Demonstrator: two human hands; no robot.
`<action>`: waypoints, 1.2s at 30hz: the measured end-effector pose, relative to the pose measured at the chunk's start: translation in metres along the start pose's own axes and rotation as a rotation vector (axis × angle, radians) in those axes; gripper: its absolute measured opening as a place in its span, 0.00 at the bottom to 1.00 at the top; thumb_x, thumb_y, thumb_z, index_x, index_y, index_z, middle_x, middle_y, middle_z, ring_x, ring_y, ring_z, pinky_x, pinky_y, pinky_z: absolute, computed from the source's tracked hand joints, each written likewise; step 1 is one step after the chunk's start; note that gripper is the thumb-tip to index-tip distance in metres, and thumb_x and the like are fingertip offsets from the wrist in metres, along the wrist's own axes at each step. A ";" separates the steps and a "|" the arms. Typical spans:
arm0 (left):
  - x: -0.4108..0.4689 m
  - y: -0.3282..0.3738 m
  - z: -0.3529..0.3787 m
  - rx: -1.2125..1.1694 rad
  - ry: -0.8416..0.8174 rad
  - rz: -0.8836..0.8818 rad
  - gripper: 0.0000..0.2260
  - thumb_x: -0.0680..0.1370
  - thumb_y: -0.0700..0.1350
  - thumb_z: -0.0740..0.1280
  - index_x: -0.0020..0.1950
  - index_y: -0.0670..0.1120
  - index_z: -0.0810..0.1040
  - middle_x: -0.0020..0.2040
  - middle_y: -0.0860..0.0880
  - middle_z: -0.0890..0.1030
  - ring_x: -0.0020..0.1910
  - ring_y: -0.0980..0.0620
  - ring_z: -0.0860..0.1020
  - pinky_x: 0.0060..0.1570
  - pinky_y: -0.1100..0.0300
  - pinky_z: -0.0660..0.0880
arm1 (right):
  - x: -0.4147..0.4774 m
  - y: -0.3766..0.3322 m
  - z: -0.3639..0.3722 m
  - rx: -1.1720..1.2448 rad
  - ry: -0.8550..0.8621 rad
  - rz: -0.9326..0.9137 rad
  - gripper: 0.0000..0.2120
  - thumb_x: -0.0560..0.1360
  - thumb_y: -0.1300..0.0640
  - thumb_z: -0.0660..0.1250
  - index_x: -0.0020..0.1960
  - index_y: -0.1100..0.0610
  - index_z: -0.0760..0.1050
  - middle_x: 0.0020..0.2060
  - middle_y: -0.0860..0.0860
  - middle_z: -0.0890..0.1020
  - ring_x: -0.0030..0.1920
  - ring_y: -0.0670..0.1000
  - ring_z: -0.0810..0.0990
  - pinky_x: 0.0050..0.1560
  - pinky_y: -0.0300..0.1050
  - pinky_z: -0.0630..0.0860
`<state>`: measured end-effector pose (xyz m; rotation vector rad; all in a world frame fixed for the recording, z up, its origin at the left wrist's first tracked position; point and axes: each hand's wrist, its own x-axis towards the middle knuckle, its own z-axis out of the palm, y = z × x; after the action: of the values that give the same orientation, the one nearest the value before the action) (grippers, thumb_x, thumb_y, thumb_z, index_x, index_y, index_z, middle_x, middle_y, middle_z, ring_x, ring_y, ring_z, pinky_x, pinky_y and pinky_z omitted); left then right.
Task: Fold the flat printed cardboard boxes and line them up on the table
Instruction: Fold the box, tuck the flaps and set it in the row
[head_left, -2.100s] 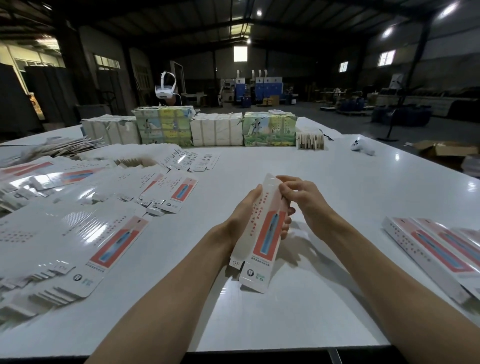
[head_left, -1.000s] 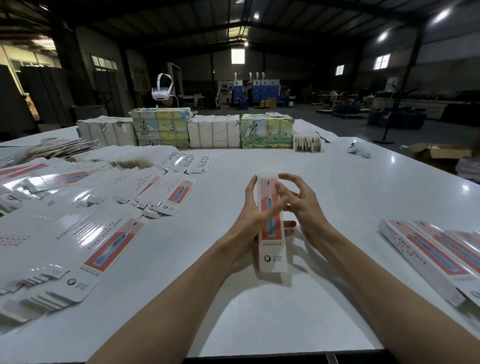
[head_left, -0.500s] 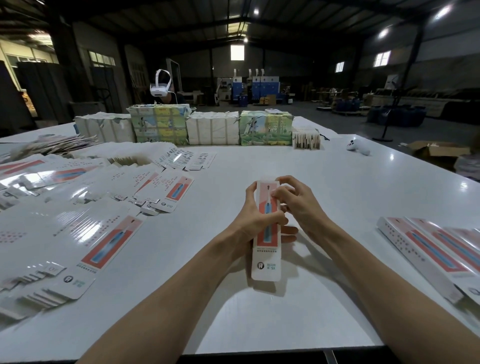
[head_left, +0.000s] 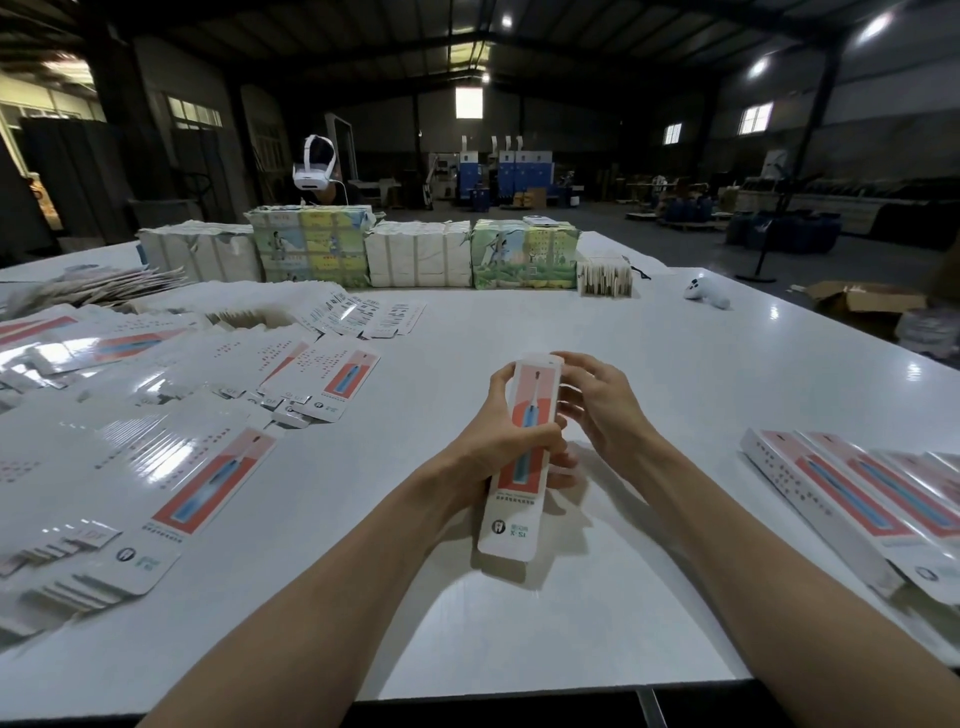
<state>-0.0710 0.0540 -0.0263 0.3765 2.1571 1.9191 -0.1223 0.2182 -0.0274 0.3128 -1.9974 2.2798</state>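
A long white box (head_left: 511, 512) printed with a red panel and a blue toothbrush is held upright above the white table (head_left: 649, 364), in the middle. My left hand (head_left: 506, 428) grips its left side and middle, thumb across the front. My right hand (head_left: 597, 402) curls its fingers round the box's upper right edge near the top flap. Flat printed blanks (head_left: 171, 467) lie spread in overlapping piles on the left. Several folded boxes (head_left: 852, 493) lie side by side at the right edge.
Wrapped bundles of cartons (head_left: 421, 254) stand in a row along the far side. A small stack of cards (head_left: 605, 278) and a white controller (head_left: 706, 296) lie at the back right. A person wearing a headset (head_left: 314, 171) is behind the bundles.
The box has gone from tilted and half-flat to upright and squared up. My right hand has shifted to its top end and my left thumb now lies across the front.
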 end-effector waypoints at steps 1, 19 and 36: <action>-0.001 -0.001 -0.001 -0.006 -0.007 0.007 0.42 0.77 0.43 0.76 0.82 0.55 0.53 0.56 0.51 0.79 0.39 0.56 0.85 0.37 0.62 0.81 | 0.000 -0.001 -0.001 0.004 0.004 -0.014 0.10 0.84 0.62 0.64 0.63 0.62 0.79 0.45 0.55 0.87 0.47 0.56 0.87 0.46 0.44 0.83; 0.002 -0.006 -0.002 0.082 -0.042 -0.013 0.42 0.72 0.44 0.77 0.75 0.65 0.54 0.60 0.42 0.79 0.44 0.43 0.88 0.42 0.53 0.84 | -0.001 -0.013 -0.007 0.040 0.022 0.078 0.05 0.81 0.62 0.69 0.50 0.64 0.82 0.42 0.57 0.85 0.44 0.58 0.88 0.42 0.50 0.84; 0.006 -0.009 -0.002 0.157 -0.009 0.043 0.46 0.76 0.43 0.77 0.78 0.70 0.49 0.61 0.46 0.73 0.43 0.46 0.88 0.40 0.57 0.84 | 0.000 -0.015 -0.016 0.059 -0.047 0.157 0.10 0.80 0.64 0.67 0.54 0.64 0.86 0.48 0.59 0.88 0.46 0.55 0.89 0.42 0.46 0.84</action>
<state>-0.0775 0.0530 -0.0354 0.4629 2.3187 1.7712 -0.1208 0.2359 -0.0147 0.2237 -2.0476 2.4509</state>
